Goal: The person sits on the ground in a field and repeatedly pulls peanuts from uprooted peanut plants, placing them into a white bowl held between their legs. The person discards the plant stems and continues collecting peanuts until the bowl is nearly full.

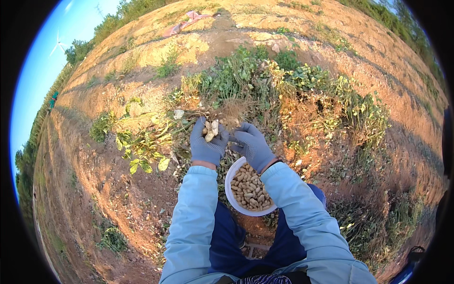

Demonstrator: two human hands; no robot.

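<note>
My left hand [206, 145], in a grey glove, is closed around several pale peanuts [211, 130] in their shells, with plant stems running out to its left. My right hand [253, 146], gloved alike, is beside it with bent fingers close to the peanuts and the stringy brown roots [232, 112]; whether something is between its fingertips is too small to make out. Just below the right hand, between my knees, stands a white bowl [229, 183] holding many loose peanuts [250, 189].
Uprooted green plants [236, 75] lie heaped beyond my hands and to the right. A leafy plant [142, 142] is at the left. Dry ridged soil [109, 189] surrounds me. A pink sack [187, 22] lies far ahead, and more plants [378, 217] lie at the lower right.
</note>
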